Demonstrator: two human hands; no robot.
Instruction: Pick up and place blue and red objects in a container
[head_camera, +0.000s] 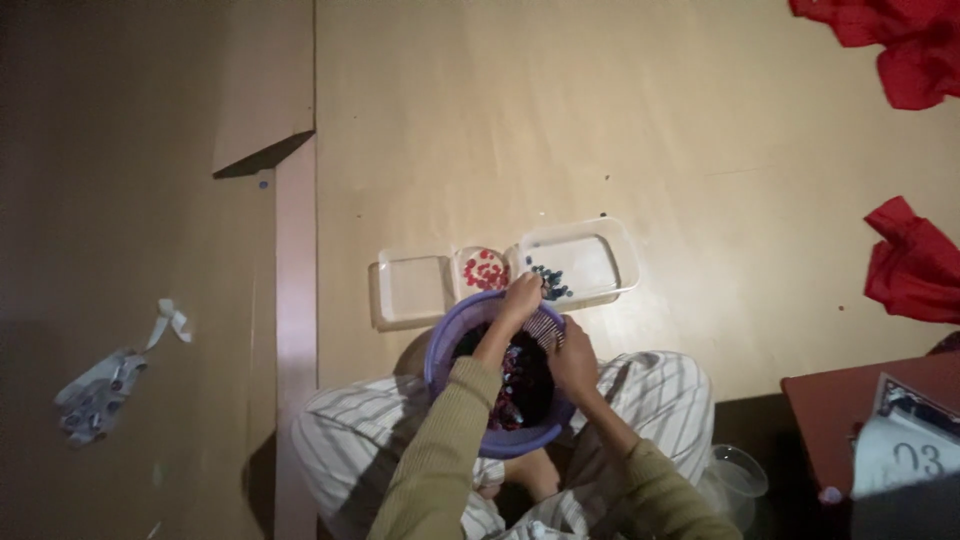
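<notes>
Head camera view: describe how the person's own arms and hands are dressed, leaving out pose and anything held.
Both arms wear long olive-green sleeves of a ribbed knit, the left sleeve and the right sleeve each ending at the wrist. The left hand and right hand are bare: no gloves. Any rings or a watch are too small to tell. No markings show on the sleeves.

- A home interior is indicated, with work carried out at floor level.
- A plain tan floor covering (700, 130) is laid over the floor.
- Red cloth (915, 265) is left lying on it.
- Household plastic containers (585, 262) and a purple basin (450, 345) are set out.
- A low reddish table (830, 420) is seen at the right.
</notes>
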